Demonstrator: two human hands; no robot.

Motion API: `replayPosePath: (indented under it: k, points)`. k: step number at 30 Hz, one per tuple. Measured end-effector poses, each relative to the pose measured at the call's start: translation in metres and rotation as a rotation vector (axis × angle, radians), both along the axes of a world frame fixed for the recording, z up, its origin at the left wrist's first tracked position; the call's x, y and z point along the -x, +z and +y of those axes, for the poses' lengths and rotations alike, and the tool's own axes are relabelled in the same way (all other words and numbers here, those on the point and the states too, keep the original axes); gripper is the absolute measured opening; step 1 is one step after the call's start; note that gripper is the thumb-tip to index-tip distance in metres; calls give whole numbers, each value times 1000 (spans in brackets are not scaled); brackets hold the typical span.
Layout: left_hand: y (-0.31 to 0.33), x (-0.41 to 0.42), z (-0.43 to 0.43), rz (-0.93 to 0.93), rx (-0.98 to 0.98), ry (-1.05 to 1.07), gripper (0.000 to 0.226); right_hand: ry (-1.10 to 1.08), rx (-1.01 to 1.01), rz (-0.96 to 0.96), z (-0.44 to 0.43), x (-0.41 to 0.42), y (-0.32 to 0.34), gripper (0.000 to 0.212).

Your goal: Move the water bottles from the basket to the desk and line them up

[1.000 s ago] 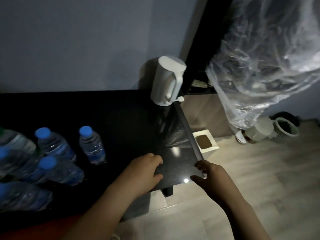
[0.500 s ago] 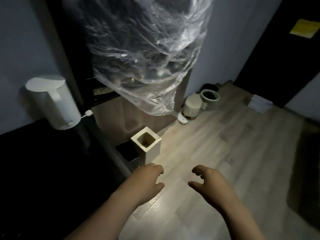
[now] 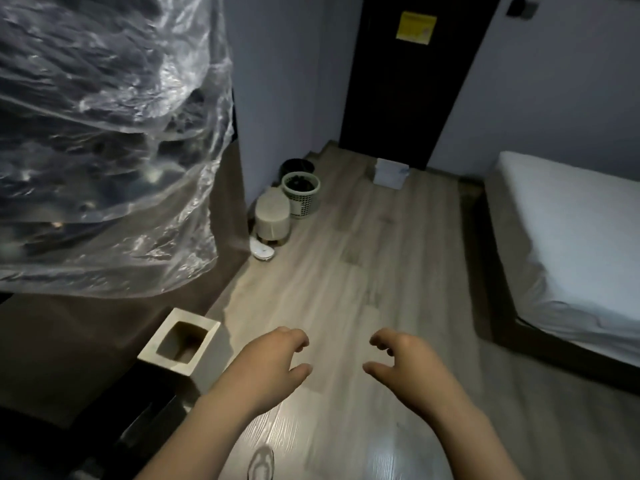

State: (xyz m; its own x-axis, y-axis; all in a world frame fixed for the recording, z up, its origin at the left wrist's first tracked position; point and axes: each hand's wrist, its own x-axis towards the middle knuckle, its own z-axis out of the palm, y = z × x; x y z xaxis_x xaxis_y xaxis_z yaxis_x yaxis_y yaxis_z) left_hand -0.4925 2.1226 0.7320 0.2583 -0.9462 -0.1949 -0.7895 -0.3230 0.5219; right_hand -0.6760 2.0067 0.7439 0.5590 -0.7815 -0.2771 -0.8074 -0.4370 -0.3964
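Hovering low in the view, the left hand [image 3: 273, 368] and the right hand [image 3: 405, 365] hang side by side, palms down, with a clear gap between them. The fingers of both are loosely curled and hold nothing. Empty hands carried forward like this suggest, as a judgement, a walk to fetch the next load rather than a placing step.

No water bottles show anywhere, and neither does the desk, so the task's things lie outside the view.

Beneath the hands runs the pale wood-plank floor [image 3: 346, 289], bare and wide ahead, which gives open room to move straight forward. Just left of the left hand stands a cream square hollow stand [image 3: 180, 344], mouth up, tucked against dark low furniture, so it stays out of the walkway. Its corner is the nearest edge to mind on that side.

Above it bulges a large clear plastic sheet [image 3: 104, 150] wrapped over something dark, overhanging the left margin.

Further on, a round beige lidded bin [image 3: 272, 216], a pale latticed plastic basket [image 3: 300, 194] with dark contents and a black round bin [image 3: 298, 166] cluster in the wall corner, touching or nearly so. Whether that basket is the one in the task cannot be told.

On the right, the white mattress bed [image 3: 571, 237] on its dark frame narrows the passage.

Farthest stands the dark door [image 3: 415, 81] with a yellow notice [image 3: 415, 26].
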Motion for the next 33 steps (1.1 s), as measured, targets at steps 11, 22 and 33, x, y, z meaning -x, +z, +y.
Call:
replayPosePath:
  k: [11, 22, 33]
  points:
    - [19, -104, -180, -14, 17, -191, 36, -215, -7, -45, -136, -82, 16, 39]
    - [10, -131, -373, -60, 6, -288, 35, -278, 0, -81, -316, -107, 5, 41]
    - [31, -140, -574, -134, 19, -292, 33, -247, 55, -73, -519, -110, 20, 43]
